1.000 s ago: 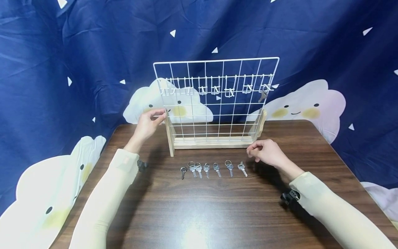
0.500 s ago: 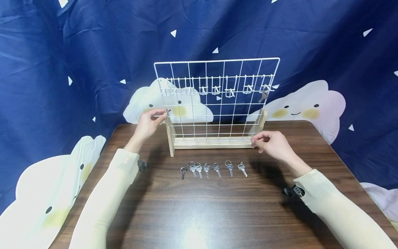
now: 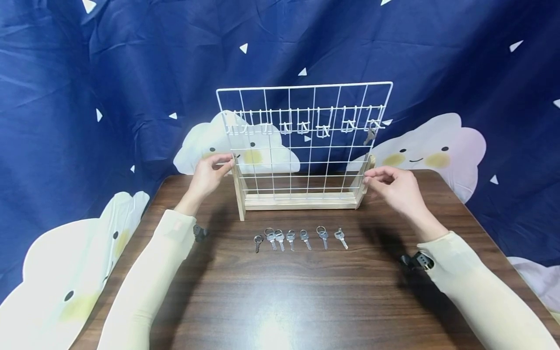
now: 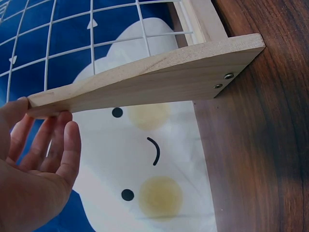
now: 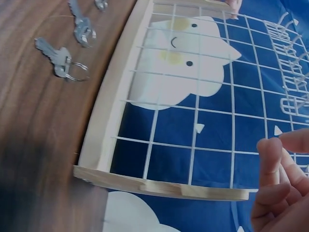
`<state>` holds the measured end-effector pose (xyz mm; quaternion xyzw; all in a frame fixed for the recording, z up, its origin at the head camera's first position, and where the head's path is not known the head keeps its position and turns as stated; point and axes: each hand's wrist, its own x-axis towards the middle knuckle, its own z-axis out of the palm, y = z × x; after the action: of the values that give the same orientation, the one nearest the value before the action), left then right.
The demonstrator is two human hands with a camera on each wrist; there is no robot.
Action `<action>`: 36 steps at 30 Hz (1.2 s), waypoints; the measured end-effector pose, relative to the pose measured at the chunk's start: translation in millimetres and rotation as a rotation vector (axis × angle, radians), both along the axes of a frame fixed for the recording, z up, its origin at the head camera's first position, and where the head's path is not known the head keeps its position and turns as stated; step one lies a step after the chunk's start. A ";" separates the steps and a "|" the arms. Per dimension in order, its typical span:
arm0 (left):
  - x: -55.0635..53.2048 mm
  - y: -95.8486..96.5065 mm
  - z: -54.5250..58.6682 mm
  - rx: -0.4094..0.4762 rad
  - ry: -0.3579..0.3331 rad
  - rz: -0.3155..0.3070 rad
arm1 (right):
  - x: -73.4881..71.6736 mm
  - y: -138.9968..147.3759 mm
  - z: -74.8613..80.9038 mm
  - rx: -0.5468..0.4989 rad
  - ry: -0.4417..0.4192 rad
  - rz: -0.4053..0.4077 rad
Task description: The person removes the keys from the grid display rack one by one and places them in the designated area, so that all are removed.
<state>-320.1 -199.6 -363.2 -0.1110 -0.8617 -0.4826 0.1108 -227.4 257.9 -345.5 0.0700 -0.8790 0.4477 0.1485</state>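
A white wire grid rack (image 3: 297,146) stands in a light wooden base at the table's back. My left hand (image 3: 207,172) pinches the top of the left wooden side post (image 4: 145,79), as the left wrist view shows. My right hand (image 3: 395,189) hovers at the right side post (image 5: 159,186), fingers loosely curled; no object shows between them, and I cannot tell whether they touch the post. One key (image 3: 370,136) hangs from the rightmost hook. Several keys with rings, among them a silver key (image 3: 341,238), lie in a row on the table before the rack.
Several white hooks (image 3: 303,126) line the grid's upper part. The dark wooden table (image 3: 280,287) extends toward me. A blue curtain (image 3: 306,43) with cloud prints hangs close behind it.
My right hand has risen from the tabletop near the rack's right foot, up and outward beside the right post. My left hand, the rack and the keys have stayed in place.
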 end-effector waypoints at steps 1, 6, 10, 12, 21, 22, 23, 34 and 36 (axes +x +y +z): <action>0.0 0.1 0.0 0.004 -0.002 0.001 | -0.2 -0.1 2.2 -0.008 0.010 -0.013; 0.0 0.2 0.2 0.007 -0.008 0.001 | -4.5 0.4 10.7 -0.087 0.082 -0.058; -0.4 0.0 0.2 0.005 -0.007 -0.001 | -4.4 -2.3 21.1 -0.164 0.140 -0.062; -0.8 -0.4 -0.2 0.005 -0.006 -0.001 | -0.8 -7.5 30.1 -0.207 0.157 -0.059; -0.2 -0.3 0.0 0.006 -0.004 -0.004 | -16.6 -5.7 33.3 -0.289 0.199 -0.089; -0.3 -0.2 0.1 0.014 -0.008 -0.006 | -20.6 -3.7 31.3 -0.300 0.204 -0.086; -0.4 -0.1 0.3 0.017 -0.010 -0.009 | -24.5 -2.0 29.3 -0.307 0.212 -0.087; -1.1 -0.4 -0.2 0.015 -0.008 -0.012 | -31.6 -10.7 40.8 -0.360 0.260 -0.115; -1.0 -0.2 -0.3 0.019 -0.009 -0.009 | -29.0 -15.1 45.9 -0.359 0.268 -0.115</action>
<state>-321.1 -199.8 -363.5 -0.1118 -0.8570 -0.4919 0.1057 -256.4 242.8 -299.6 0.0509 -0.7603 0.5742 0.2993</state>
